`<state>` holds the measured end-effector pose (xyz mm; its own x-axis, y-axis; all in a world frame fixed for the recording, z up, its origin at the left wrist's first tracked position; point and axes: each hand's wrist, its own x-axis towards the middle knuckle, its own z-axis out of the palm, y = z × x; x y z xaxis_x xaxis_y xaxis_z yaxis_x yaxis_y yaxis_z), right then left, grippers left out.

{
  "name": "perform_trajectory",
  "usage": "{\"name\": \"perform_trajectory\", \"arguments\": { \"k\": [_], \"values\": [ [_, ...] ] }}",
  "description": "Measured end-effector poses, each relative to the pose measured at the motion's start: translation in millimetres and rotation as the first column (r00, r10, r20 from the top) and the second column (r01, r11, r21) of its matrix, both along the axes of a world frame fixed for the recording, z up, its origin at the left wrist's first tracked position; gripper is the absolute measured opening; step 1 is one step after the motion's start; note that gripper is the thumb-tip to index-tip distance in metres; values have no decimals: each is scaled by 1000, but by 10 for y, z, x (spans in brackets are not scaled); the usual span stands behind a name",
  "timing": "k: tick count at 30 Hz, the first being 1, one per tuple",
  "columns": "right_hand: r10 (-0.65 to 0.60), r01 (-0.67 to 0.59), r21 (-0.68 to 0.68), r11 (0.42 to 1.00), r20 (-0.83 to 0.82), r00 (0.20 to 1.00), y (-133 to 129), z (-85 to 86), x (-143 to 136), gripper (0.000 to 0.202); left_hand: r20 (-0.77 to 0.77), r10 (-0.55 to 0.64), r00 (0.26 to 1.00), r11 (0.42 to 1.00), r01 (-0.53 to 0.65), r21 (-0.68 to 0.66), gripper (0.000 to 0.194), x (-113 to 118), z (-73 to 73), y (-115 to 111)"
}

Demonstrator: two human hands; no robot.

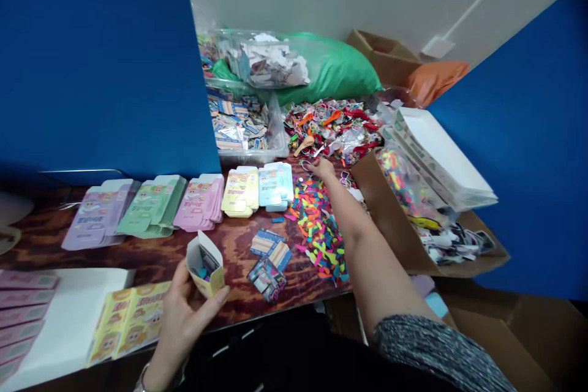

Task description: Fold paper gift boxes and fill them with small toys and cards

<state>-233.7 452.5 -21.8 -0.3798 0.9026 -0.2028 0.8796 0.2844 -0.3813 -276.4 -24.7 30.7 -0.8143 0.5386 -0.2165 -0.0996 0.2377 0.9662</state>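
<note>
I held the small yellow carton (205,264) in my left hand (184,318), fingers wrapped round its base and thumb pressed on its side, tilted with the open top toward me so the bits inside stayed put. My right hand (323,167) stretched across the wooden table (151,254) to the far edge of the heap of coloured balloons (319,223), fingertips down on something small. Whether those fingers pinched together I couldn't tell; the piece itself was hidden beneath them.

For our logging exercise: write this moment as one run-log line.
left hand: holds open yellow box | right hand: reaching into far hair-clip pile | table: flat box stacks
</note>
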Motion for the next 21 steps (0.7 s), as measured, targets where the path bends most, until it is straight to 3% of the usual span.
{"name": "perform_trajectory", "arguments": {
  "k": [3,6,9,13,15,18,21],
  "values": [
    [115,-116,9,993,31,993,102,-117,-39,21,-8,-36,999,999,36,-4,66,122,-66,170],
    [260,-261,70,963,12,965,118,-89,25,22,11,-50,999,998,50,-25,66,215,-88,352],
    [456,-451,119,884,-15,890,72,-3,135,29,-11,-135,991,991,135,-14,63,257,-128,537],
    [662,-661,100,743,30,749,-92,23,219,21,-76,-225,971,974,223,-35,67,265,-260,762],
    [702,-705,85,704,66,709,-185,-6,208,21,-135,-239,962,970,231,-72,70,278,-325,859],
    [710,-718,77,692,113,695,-276,-11,152,21,-226,-228,947,973,215,-82,72,304,-381,972],
    [692,-704,93,704,135,709,-314,143,123,22,-309,-233,922,972,218,-83,72,302,-414,1031]
  ]
}}
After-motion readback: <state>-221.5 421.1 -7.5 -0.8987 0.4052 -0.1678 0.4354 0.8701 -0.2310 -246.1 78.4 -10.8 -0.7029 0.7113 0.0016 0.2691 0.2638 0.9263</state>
